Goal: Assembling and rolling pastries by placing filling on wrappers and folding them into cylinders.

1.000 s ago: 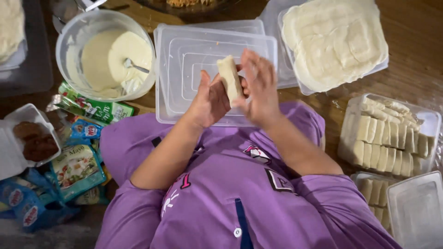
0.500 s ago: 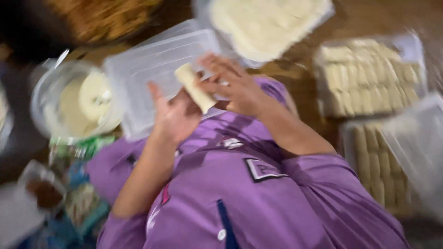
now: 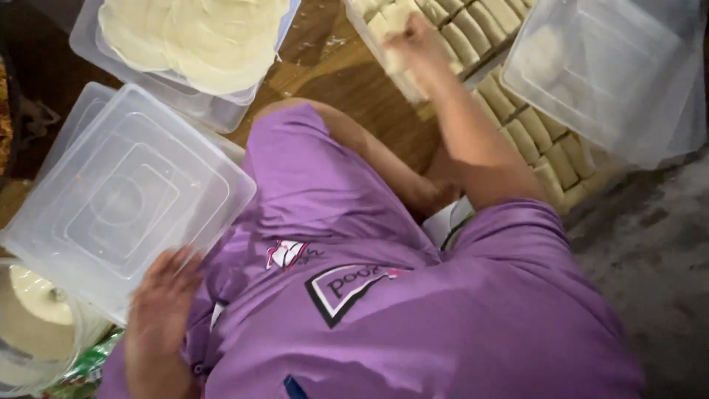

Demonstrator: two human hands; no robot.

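While the person in purple is leaning over the wooden floor [image 3: 347,81], the left hand [image 3: 159,303] is resting with loosely spread fingers against the near edge of an upturned clear lid [image 3: 125,196], gripping nothing. Left of that lid, a bowl of pale batter [image 3: 29,325] is sitting. Right of the lid, the right hand [image 3: 413,41] is reaching into a tray of rolled pastries [image 3: 509,81]; its grip is blurred, so I cannot tell.

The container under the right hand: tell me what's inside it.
The container holds pale rolled pastries packed side by side in rows. The right hand, blurred, reaches in and covers a few of them. Its upper end is cut off by the frame, so the rest is unseen.
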